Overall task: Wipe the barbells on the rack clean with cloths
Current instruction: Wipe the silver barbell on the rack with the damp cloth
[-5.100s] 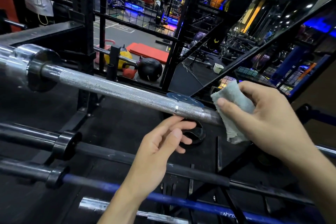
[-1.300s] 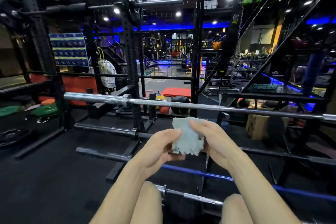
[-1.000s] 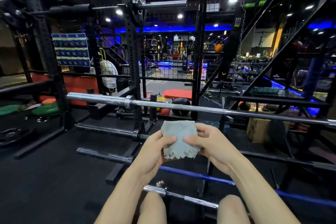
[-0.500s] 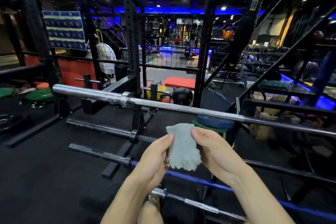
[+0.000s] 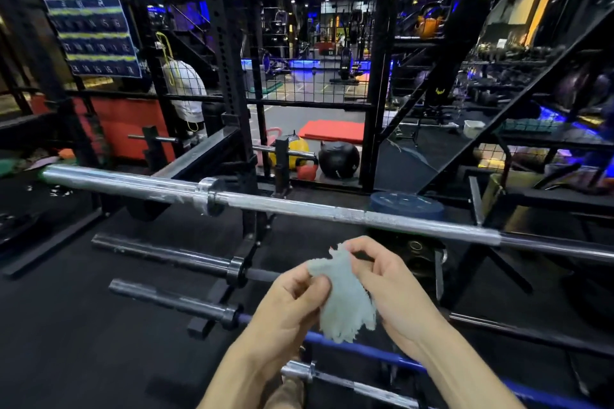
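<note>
Your left hand (image 5: 292, 299) and right hand (image 5: 395, 289) both pinch the small pale-blue frayed cloth (image 5: 342, 302) between thumb and fingers, holding it in the air between them. The long chrome steel barbell (image 5: 299, 207) lies on the rack just beyond your fingers, the dark barbells (image 5: 172, 257) lower and to their left. Regrip loosely and the cloth could slip to the floor; bunch it small and your bare fingers would smear the knurled steel.

Cloth (image 5: 342, 300) held between left hand (image 5: 292, 305) and right hand (image 5: 395, 295), near side of top barbell (image 5: 299, 207). Three lower barbells stepped nearer below. Plate (image 5: 407, 206) behind top barbell, right; medicine ball (image 5: 339, 159) farther back.
</note>
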Demonstrator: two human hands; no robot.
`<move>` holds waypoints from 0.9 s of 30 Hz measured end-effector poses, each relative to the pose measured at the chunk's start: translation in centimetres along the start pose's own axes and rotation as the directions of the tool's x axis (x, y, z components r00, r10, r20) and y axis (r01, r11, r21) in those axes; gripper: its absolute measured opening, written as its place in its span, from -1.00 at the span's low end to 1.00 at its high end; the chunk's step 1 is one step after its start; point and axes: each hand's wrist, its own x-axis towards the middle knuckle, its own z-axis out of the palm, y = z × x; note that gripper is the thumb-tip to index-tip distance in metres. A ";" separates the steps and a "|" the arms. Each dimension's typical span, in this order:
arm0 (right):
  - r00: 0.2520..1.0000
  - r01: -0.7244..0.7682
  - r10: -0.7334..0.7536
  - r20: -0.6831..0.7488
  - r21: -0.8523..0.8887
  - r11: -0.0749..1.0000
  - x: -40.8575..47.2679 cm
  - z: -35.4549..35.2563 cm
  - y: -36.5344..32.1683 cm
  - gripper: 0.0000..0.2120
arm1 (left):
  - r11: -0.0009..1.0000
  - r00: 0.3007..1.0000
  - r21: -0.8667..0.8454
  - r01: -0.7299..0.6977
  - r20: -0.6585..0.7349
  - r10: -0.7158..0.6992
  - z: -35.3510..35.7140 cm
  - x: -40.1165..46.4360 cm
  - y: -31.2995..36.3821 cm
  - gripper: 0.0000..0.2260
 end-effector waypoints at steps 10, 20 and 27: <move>0.994 0.045 -0.052 -0.101 -0.070 0.997 2.1 0.7 2.4 -0.86 | 0.948 0.975 0.240 -0.210 -0.023 0.221 -0.7 1.7 -0.6 -0.68; 0.789 0.228 -0.614 -0.032 -0.912 0.341 7.8 -6.7 -4.8 -0.90 | 0.648 0.884 0.741 -0.178 -0.169 0.437 -4.2 6.3 3.8 -0.89; 0.982 -0.064 -0.176 -0.064 -0.998 0.006 9.8 -6.4 -2.8 -0.57 | -0.017 0.848 0.994 -0.104 0.097 0.522 -3.0 11.6 4.3 -0.85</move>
